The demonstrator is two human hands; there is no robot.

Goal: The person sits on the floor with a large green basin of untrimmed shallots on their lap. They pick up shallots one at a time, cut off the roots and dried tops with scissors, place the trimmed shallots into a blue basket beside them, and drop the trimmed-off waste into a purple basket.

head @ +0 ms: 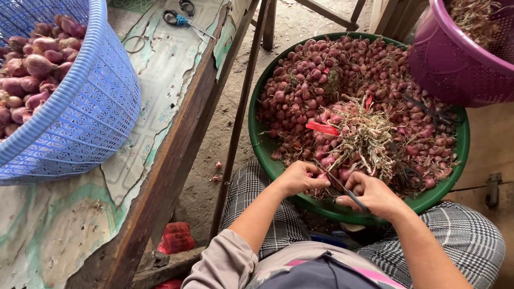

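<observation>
blue basket [91, 114] cut off at left edge, purple basket [474, 67] cropped top right, scissor blades [347, 192] half hidden by hands

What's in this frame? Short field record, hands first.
left hand: pinching a shallot at the near rim of the green basin
right hand: gripping scissors, blades pointed at the left hand
basin contents: shallots with a heap of cut roots and stalks
left of the person: blue basket of shallots on a bench
top right: purple basket
</observation>
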